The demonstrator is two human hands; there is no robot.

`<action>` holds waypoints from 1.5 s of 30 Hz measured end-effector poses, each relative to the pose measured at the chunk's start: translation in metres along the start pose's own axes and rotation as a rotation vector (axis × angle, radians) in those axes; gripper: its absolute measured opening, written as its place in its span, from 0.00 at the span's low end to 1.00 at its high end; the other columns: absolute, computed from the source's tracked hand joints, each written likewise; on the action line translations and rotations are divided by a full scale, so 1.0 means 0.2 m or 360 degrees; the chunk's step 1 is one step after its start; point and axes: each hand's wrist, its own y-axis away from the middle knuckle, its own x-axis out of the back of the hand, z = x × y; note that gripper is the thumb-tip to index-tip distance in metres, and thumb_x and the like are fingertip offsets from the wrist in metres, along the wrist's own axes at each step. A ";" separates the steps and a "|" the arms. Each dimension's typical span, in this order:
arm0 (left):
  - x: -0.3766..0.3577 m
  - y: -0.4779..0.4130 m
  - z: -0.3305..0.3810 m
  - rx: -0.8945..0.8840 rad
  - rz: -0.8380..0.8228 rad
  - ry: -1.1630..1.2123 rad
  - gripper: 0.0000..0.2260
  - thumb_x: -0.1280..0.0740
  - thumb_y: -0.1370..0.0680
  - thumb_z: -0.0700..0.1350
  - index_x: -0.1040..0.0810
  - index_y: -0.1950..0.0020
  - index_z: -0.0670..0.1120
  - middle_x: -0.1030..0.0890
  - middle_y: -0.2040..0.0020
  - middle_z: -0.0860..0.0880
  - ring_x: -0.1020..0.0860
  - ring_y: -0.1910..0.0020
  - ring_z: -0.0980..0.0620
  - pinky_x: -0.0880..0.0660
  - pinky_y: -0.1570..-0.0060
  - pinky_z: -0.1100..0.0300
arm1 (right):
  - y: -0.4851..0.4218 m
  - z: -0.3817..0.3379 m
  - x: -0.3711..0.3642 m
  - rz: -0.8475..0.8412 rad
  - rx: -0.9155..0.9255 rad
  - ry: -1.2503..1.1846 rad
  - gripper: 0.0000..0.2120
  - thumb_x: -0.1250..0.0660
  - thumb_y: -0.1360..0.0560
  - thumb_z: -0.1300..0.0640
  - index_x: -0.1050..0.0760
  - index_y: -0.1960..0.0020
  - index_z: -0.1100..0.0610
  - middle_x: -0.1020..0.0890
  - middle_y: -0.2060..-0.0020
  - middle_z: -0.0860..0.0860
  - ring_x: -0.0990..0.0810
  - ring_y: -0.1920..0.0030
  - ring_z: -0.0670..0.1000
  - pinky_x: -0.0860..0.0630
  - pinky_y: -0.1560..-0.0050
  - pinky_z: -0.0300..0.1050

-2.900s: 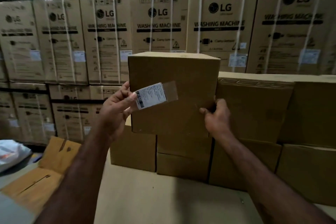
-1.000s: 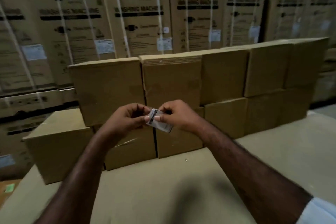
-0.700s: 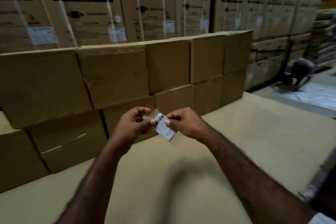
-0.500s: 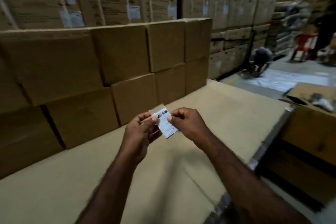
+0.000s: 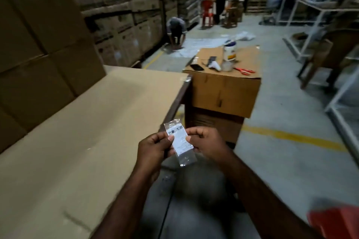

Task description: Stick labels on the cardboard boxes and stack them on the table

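Observation:
A white barcode label (image 5: 179, 140) on clear tape is pinched between both hands, held over the floor just past the table's right edge. My left hand (image 5: 154, 148) grips its left side with thumb on the barcode end. My right hand (image 5: 206, 144) grips its right side. Stacked plain cardboard boxes (image 5: 44, 44) stand at the far left on the cardboard-covered table (image 5: 93, 141), well away from the label.
A cardboard box used as a stand (image 5: 223, 91) sits beyond the table corner, carrying a phone (image 5: 196, 67), a white tub (image 5: 230, 51), and orange scissors (image 5: 244, 71). A person crouches on the floor (image 5: 175, 31). White racks (image 5: 318, 15) and a chair stand right. Large printed cartons line the back.
My view has swung right, from the box stack to the table's right end and the aisle. Both hands kept hold of the label and now hold it past the table edge.

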 end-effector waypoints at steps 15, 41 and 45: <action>-1.31 -0.46 -0.63 0.0474 -0.0823 -0.0454 0.04 0.32 0.23 0.33 0.18 0.49 0.36 0.15 0.63 0.45 0.16 0.68 0.52 0.21 0.70 0.61 | 0.11 0.35 1.19 0.1127 -0.0635 -0.0032 0.08 0.29 0.28 0.72 0.21 0.62 0.61 0.19 0.71 0.54 0.22 0.75 0.44 0.28 0.75 0.35; -1.80 -1.63 -2.70 0.1038 -0.0979 -0.1557 0.11 0.31 0.22 0.40 0.22 0.64 0.47 0.23 0.68 0.44 0.25 0.68 0.48 0.29 0.66 0.58 | -0.50 2.62 1.90 0.1220 -0.1894 0.0185 0.13 0.39 0.21 0.62 0.18 0.42 0.60 0.17 0.44 0.57 0.20 0.41 0.58 0.30 0.60 0.37; -1.77 -1.64 -2.82 0.1074 -0.1010 -0.1602 0.10 0.32 0.21 0.40 0.23 0.62 0.46 0.24 0.68 0.45 0.26 0.70 0.53 0.29 0.69 0.60 | -0.50 2.79 1.90 0.1100 -0.1881 0.0233 0.13 0.39 0.21 0.61 0.17 0.45 0.62 0.17 0.45 0.59 0.20 0.42 0.61 0.26 0.49 0.44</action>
